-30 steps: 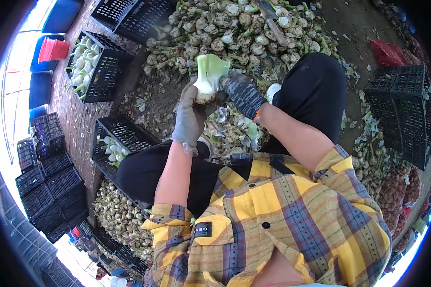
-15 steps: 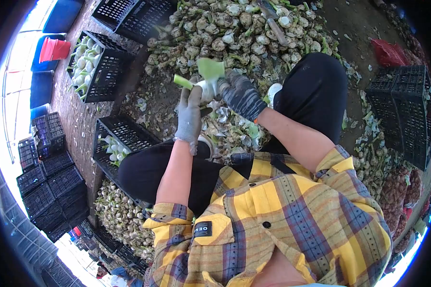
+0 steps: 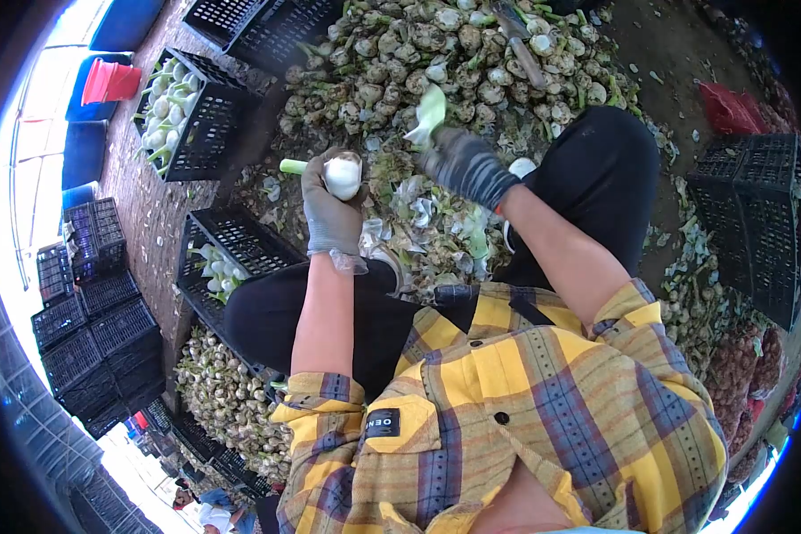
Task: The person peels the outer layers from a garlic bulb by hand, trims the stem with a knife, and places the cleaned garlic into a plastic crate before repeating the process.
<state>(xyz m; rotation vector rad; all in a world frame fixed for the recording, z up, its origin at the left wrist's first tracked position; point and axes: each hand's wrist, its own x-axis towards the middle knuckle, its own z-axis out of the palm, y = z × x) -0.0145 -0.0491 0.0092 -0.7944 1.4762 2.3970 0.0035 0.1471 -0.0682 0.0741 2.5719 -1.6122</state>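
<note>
Left of centre, the left hand curls round a white bulb; just right, the right hand closes on a loose green leaf. Slick skin could slide free, dropping the bulb onto the peel litter below!

Left hand: by the gloved left hand, a white bulb is gripped, its green stalk pointed leftward.
Right hand: by the gloved right hand, blurred, a pale green leaf piece is held, well apart from the bulb.
Ground between the legs: peelings are strewn there.
Pile ahead: untrimmed bulbs are heaped; on them a tool is laid.
Crates at left: trimmed bulbs are contained in a black crate and in another crate beside the knee.
Far left: a red bucket is seen.
</note>
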